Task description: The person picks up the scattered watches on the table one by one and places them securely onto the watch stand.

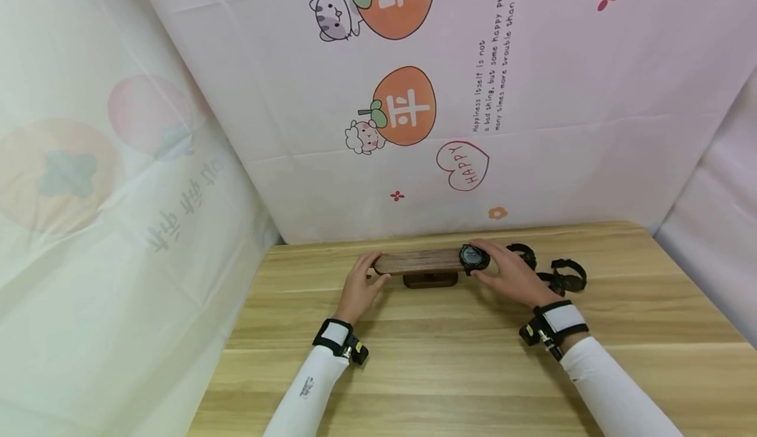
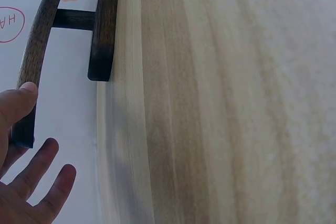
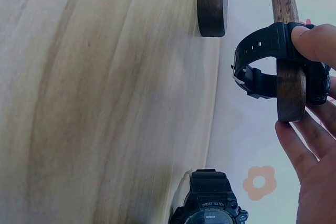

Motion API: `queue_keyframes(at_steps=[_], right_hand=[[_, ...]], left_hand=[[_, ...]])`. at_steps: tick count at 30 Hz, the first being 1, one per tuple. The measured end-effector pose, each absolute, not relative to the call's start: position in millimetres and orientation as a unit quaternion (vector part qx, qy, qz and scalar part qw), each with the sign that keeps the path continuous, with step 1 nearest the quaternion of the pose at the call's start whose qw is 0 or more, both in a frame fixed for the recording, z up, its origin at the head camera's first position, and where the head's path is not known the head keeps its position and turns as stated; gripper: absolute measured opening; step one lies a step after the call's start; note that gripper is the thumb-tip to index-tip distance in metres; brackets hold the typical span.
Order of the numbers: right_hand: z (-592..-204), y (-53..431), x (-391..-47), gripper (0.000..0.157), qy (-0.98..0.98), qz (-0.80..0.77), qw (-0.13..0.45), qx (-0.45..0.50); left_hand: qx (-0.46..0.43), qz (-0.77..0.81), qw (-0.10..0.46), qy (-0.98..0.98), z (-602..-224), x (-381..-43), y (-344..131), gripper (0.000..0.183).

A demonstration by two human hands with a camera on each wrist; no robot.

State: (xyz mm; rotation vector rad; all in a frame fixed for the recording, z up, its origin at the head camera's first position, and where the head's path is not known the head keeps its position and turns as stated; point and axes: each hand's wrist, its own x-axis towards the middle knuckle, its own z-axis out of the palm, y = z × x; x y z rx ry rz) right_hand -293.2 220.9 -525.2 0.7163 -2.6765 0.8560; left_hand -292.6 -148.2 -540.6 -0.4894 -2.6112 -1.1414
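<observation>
Head view: a person's left hand (image 1: 359,290) pinches one end of a wooden stand (image 1: 421,263), its lower fingers loosely spread, while the right hand (image 1: 513,277) pinches a black watch (image 1: 473,257) at the opposite end. As the right wrist view shows, the strap (image 3: 257,43) loops around the bar, a short stub of wood protruding past it. The base (image 1: 430,281) rests on the table (image 1: 414,371) between the two hands. With so little bar outside the loop, an outward tug by the right hand could slip the watch off. An inward or downward shove, should the left hand's pinch loosen, could swing or tip the stand, since the load sits far from its central post. On the right hand's outer side lie a second watch (image 1: 529,253), close by, and a third (image 1: 572,283), farther out; a careless sideways sweep could knock either, or snag a band.
</observation>
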Motion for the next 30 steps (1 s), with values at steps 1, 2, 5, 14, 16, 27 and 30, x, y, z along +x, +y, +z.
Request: queue_keyframes(at_steps=[1,2,5,14,16,27,30], right_hand=[[-525.2,220.8,-293.5,0.072,-0.916,0.293,0.121,0.246],[-525.2,220.5,-293.8,0.072,-0.916,0.292,0.121,0.246],[-526.0,219.4,-294.7,0.072,-0.918,0.287,0.123,0.245],[-527.1,215.8,-296.7,0.073,-0.916,0.274,0.143,0.254],[-526.3,215.0,-297.3,0.073,-0.915,0.273,0.148,0.257],[-527.9,213.9,-299.3,0.072,-0.914,0.273,0.146,0.261],[-528.7,213.8,-300.0,0.072,-0.914,0.271,0.148,0.263]], left_hand=[[-0.167,-0.392,0.125,-0.896,-540.3,-292.6,-148.2,0.06],[-0.167,-0.39,0.125,-0.897,-540.3,-292.8,-148.1,0.06],[-0.165,-0.387,0.123,-0.899,-541.2,-293.4,-148.1,0.06],[-0.165,-0.386,0.128,-0.899,-542.8,-294.3,-147.5,0.06],[-0.164,-0.386,0.13,-0.898,-543.3,-294.7,-147.5,0.06],[-0.171,-0.383,0.132,-0.898,-542.5,-294.2,-148.1,0.06],[-0.167,-0.383,0.129,-0.899,-542.4,-293.6,-147.9,0.06]])
